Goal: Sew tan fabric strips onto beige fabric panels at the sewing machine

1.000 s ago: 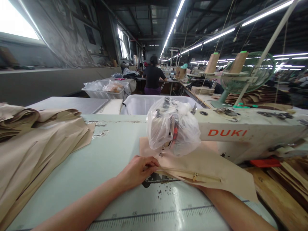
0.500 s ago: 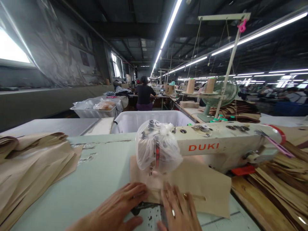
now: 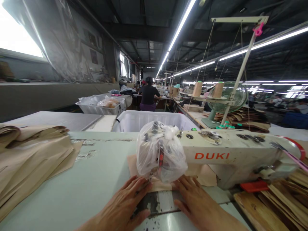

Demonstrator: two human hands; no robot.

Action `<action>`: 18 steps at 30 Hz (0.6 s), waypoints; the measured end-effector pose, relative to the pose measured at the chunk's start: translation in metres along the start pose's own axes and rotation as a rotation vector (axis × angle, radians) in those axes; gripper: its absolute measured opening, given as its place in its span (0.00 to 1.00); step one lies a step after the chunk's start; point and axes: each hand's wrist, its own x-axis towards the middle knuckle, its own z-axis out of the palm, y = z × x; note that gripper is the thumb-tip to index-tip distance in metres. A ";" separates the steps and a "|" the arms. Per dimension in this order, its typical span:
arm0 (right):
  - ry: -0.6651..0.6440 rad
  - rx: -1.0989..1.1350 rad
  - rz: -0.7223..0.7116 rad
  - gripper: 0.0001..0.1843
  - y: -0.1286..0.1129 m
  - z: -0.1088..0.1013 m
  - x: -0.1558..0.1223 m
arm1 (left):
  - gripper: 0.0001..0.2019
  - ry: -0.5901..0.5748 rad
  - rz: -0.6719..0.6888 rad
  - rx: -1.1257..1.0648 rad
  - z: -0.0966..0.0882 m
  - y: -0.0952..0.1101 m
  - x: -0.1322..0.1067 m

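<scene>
A tan fabric piece lies under the head of a sewing machine marked DUKI. A clear plastic bag wraps the machine's head and partly hides the needle area. My left hand rests at the left of the needle, fingers stretched out and touching the fabric's near edge. On the other side, my right hand lies flat with its fingertips on the fabric, beneath the machine arm. Neither hand grips anything. Part of the fabric is hidden behind the bag and the machine.
Stacked tan fabric pieces lie at the left of the table. More pieces sit at the right by a wooden board. A white bin stands behind the machine. Farther off are a green fan, thread cones and a seated person.
The fabric has moved away from me and turned under the machine head. My right hand has gone forward and right; my left hand stays near the needle. The view has shifted slightly left.
</scene>
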 end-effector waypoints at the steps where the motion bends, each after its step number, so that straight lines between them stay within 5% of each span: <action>1: 0.064 -0.015 -0.050 0.20 -0.001 -0.021 -0.007 | 0.31 0.007 -0.007 0.003 -0.001 0.002 -0.001; 3: 0.236 0.019 -0.132 0.12 -0.002 -0.075 -0.016 | 0.30 0.010 -0.026 0.015 -0.003 0.007 -0.003; 4: 0.414 0.025 -0.152 0.19 -0.001 -0.105 -0.016 | 0.29 0.003 -0.032 0.022 -0.002 0.009 -0.003; 7: 0.852 -0.258 -0.177 0.19 0.011 -0.186 0.008 | 0.28 -0.018 -0.044 0.035 0.002 0.008 -0.005; 9: 0.786 -0.423 -0.226 0.27 0.022 -0.220 0.039 | 0.30 -0.042 -0.055 0.031 0.006 0.005 -0.005; 14: 0.271 -0.405 -0.138 0.42 0.042 -0.231 0.097 | 0.30 -0.077 -0.066 -0.017 0.005 0.003 -0.003; 16: 0.313 -0.338 -0.141 0.36 0.049 -0.225 0.096 | 0.29 -0.075 -0.064 -0.046 0.001 0.006 -0.002; 18: 0.503 -0.283 -0.191 0.30 0.056 -0.220 0.088 | 0.28 -0.070 -0.072 -0.069 -0.002 0.008 0.000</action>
